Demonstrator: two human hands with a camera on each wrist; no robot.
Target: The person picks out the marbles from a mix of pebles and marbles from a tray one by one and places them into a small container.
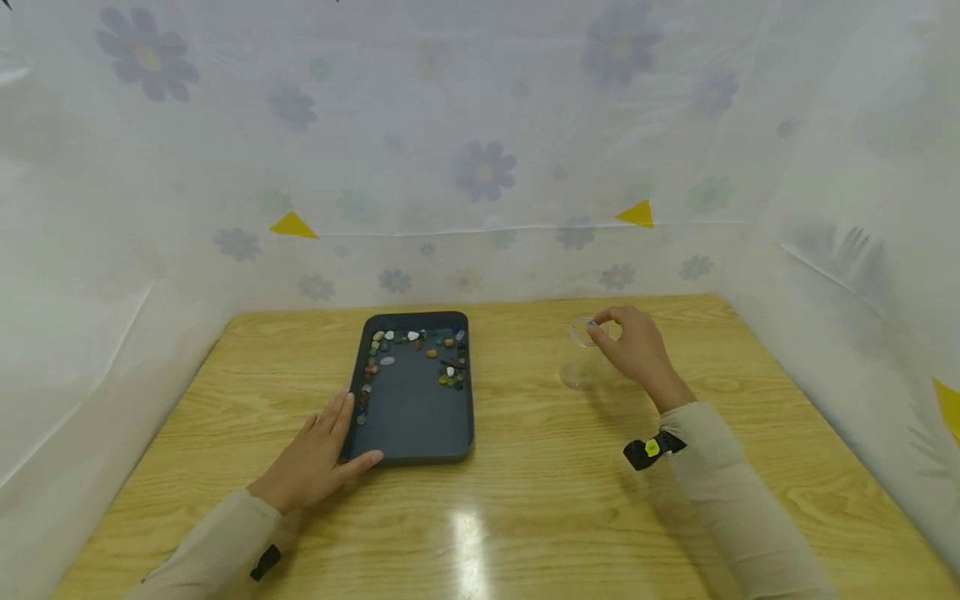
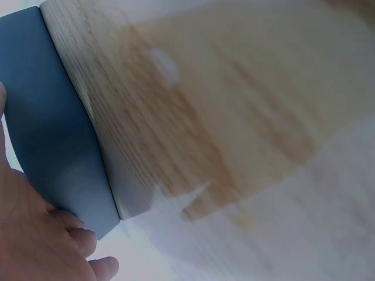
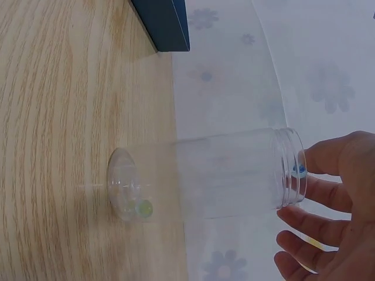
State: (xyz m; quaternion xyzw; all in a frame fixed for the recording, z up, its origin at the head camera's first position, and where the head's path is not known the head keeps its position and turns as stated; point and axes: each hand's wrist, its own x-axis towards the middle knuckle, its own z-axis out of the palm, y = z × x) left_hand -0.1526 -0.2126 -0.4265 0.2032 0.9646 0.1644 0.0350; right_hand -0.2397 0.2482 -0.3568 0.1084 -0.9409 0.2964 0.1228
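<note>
My right hand [image 1: 633,350] is at the mouth of a clear plastic jar [image 3: 228,175] that stands upright on the table. Its thumb and index finger pinch a small blue marble [image 3: 299,169] at the rim, partly hidden by the fingers. At the bottom of the jar lies a yellow-green marble [image 3: 144,208]. My left hand [image 1: 311,458] rests on the near left corner of a dark grey tray [image 1: 420,417], fingers straight along its side and thumb on the front edge. Polished pebbles [image 1: 450,379] of many colours lie along the tray's left, far and right sides.
The wooden table [image 1: 525,517] bears the tray left of centre and the jar to its right, with a gap between them. White flowered sheets [image 1: 420,150] enclose the far side and both sides. Yellow triangles [image 1: 294,225] mark the back sheet.
</note>
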